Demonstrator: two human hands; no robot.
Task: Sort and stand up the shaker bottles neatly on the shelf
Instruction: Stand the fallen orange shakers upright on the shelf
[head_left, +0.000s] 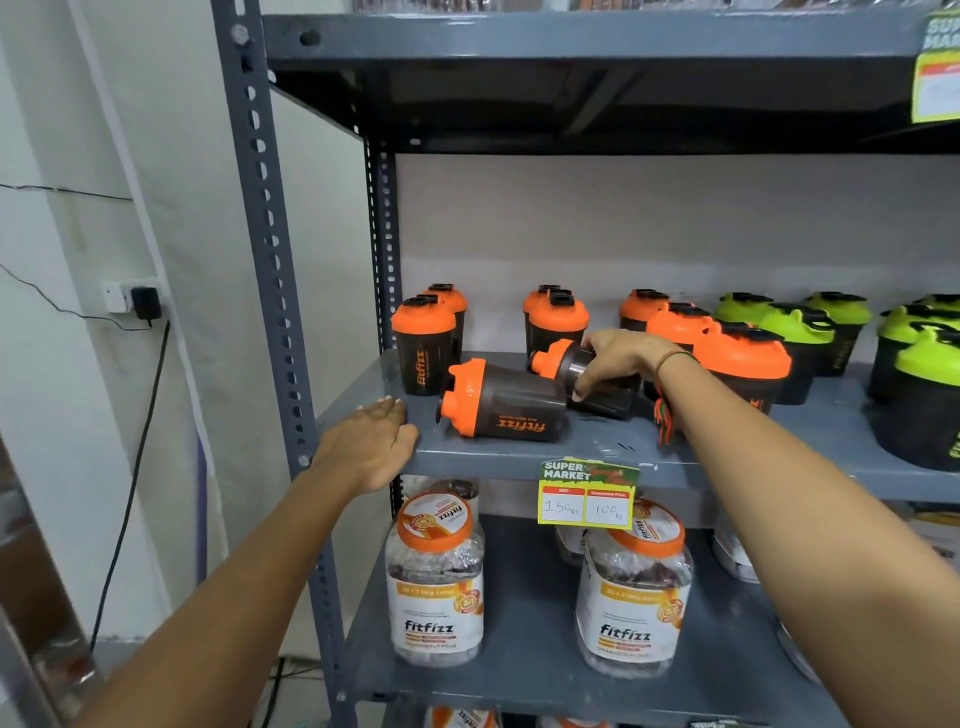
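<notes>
On the grey shelf (613, 451) several black shaker bottles with orange lids stand upright, such as one at the left (423, 345). Two lie on their sides: a front one (501, 400) with its lid pointing left, and a rear one (582, 374) behind it. My right hand (615, 358) is wrapped over the rear lying bottle. My left hand (371, 441) rests flat on the shelf's front left corner, fingers apart, holding nothing. Green-lidded shakers (795, 338) stand to the right.
A price tag (587, 493) hangs from the shelf's front edge. Large fitfizz jars (436, 577) fill the shelf below. A perforated steel upright (270, 234) frames the left side, with a wall socket and black cable (140, 304) beyond it.
</notes>
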